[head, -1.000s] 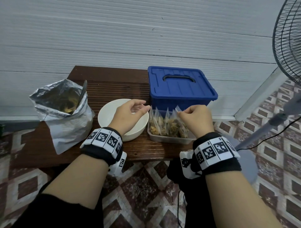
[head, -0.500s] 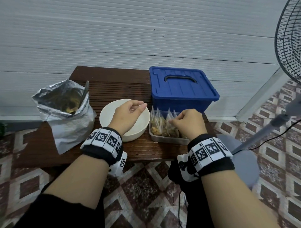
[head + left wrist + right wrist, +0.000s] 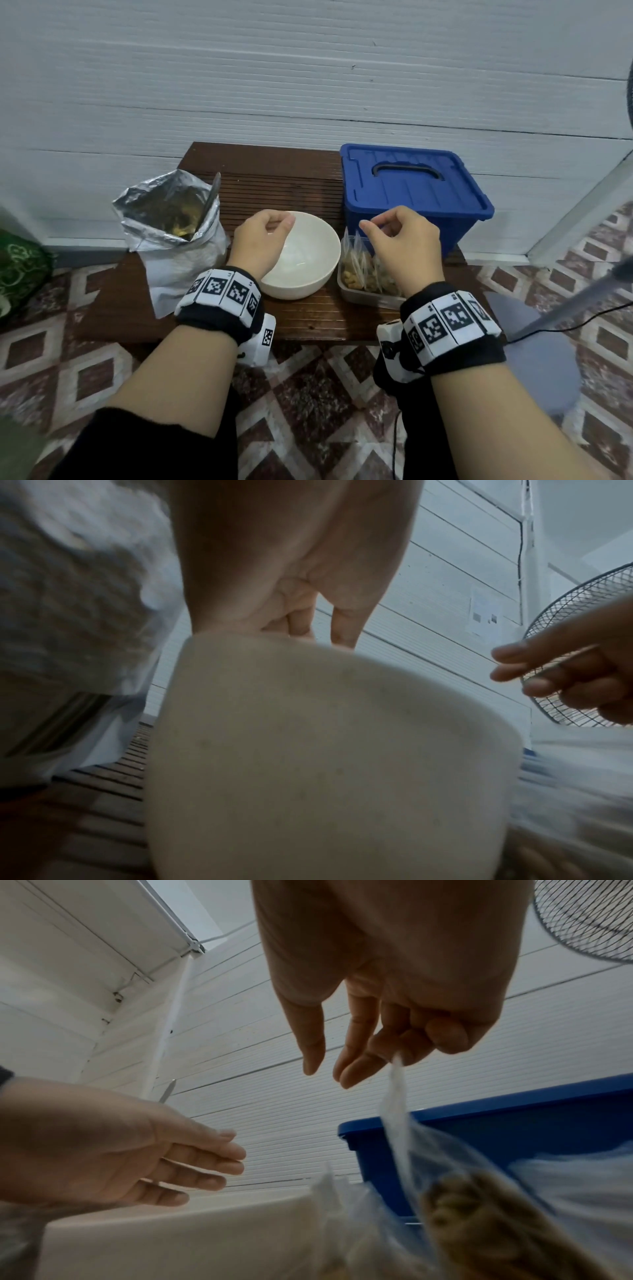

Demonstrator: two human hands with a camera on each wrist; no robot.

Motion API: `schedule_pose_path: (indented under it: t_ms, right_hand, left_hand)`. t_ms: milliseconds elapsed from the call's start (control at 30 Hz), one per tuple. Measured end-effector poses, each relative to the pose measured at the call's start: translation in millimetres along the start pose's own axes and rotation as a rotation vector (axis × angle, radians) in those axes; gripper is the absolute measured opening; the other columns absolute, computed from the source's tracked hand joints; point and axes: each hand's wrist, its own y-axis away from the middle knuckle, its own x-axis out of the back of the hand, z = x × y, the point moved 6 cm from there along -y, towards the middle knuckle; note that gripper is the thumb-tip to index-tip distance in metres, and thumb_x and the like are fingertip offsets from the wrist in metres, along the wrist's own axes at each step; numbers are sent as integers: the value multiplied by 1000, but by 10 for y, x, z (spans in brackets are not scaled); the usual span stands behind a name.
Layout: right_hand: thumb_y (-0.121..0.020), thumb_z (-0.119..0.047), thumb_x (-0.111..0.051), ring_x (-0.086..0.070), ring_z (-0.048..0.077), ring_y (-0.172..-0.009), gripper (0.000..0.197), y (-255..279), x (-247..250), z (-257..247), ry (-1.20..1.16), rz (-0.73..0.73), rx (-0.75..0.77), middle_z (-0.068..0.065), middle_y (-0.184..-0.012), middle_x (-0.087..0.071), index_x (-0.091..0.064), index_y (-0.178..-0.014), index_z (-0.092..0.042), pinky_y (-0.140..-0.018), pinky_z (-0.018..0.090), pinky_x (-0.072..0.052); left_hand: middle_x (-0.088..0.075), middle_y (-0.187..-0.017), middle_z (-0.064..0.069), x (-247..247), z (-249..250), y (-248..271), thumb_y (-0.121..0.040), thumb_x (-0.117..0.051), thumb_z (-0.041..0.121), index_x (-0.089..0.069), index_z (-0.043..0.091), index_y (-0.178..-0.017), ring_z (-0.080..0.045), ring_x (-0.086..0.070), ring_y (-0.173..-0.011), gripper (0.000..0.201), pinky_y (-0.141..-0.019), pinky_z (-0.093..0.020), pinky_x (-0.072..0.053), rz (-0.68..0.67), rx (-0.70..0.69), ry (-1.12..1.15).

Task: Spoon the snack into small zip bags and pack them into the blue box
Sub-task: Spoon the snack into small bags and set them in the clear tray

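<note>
The blue box [image 3: 411, 192] stands lid-on at the back right of the wooden table [image 3: 308, 325]. In front of it a clear tray [image 3: 370, 299] holds several filled zip bags [image 3: 356, 267] standing upright. My right hand [image 3: 376, 226] hovers just over them with curled fingers. In the right wrist view those fingers [image 3: 411, 1047] pinch the top corner of one zip bag [image 3: 404, 1123]. My left hand [image 3: 277, 222] hangs relaxed over the white bowl [image 3: 318, 274] and holds nothing. The snack sits in an open foil bag [image 3: 171, 240] at the left, with a spoon handle [image 3: 213, 192] sticking out.
A fan's base [image 3: 548, 359] and its pole [image 3: 582, 294] stand on the tiled floor just right of the table. A green object [image 3: 20, 267] lies at the far left. A white wall runs close behind the table.
My right hand has risen out of the bags in the tray and drifted slightly left. My left hand's fingers have curled in over the bowl.
</note>
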Motion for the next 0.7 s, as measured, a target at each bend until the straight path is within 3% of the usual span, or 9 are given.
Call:
schedule_pose_path:
  t_ms: [100,200,267,333,500,600,700]
  right_hand:
    - [-85,-38,-66,-54,8,-75,17,27,-154,-101,-35,-53,35,-12,-72,-56,-65,-86,-22,-80,36,-49]
    - [-85,-37,-66,-51,4,-70,16,29,-329,-205,-87,-119,52,-10,-72,-57,-67,-88,-21,-67,22,-42]
    - [-86,-38,-65,-50,3,-68,16,21,-431,-296,-123,-159,55,-9,-73,-58,-67,-88,-22,-58,16,-36]
    - [-87,-39,-65,-51,2,-68,16,9,-543,-391,-164,-196,51,-9,-75,-59,-66,-89,-23,-56,16,-34]
    - [-88,-35,-63,-53,3,-71,15,2,-816,-548,-185,-262,56,-5,-79,-63,-68,-91,-21,-61,20,-39]
    - [-88,-32,-63,-53,5,-76,11,17,-933,-542,-127,-318,45,-5,-82,-62,-68,-92,-22,-63,21,-40]
    - [-86,-32,-67,-56,10,-89,17,31,-1058,-483,3,-390,54,-6,-91,-62,-68,-100,-22,-81,28,-47]
  left_hand:
    - [-61,-109,13,79,58,42,-96,-56,30,-65,21,-115,-1,-52,-103,23,-89,-19,-37,35,-47,-46]
    - [-61,-108,18,182,228,117,-95,-59,27,-66,23,-115,6,-53,-100,21,-93,-15,-39,49,-182,-47]
    - [-62,-107,18,312,357,186,-95,-59,23,-66,22,-115,12,-54,-96,21,-89,-4,-39,77,-265,-12]
    - [-66,-108,14,488,431,245,-94,-61,19,-67,22,-113,10,-58,-97,20,-86,-4,-42,139,-313,64]
    - [-70,-107,9,920,516,417,-93,-62,20,-66,32,-105,-10,-64,-104,17,-87,-35,-56,251,-330,281]
    - [-69,-107,6,1199,562,494,-93,-63,19,-64,28,-104,-8,-65,-102,15,-87,-24,-54,377,-359,336]
    - [-68,-102,9,1466,448,469,-93,-64,20,-63,33,-98,-4,-64,-96,15,-84,-19,-52,540,-345,314]
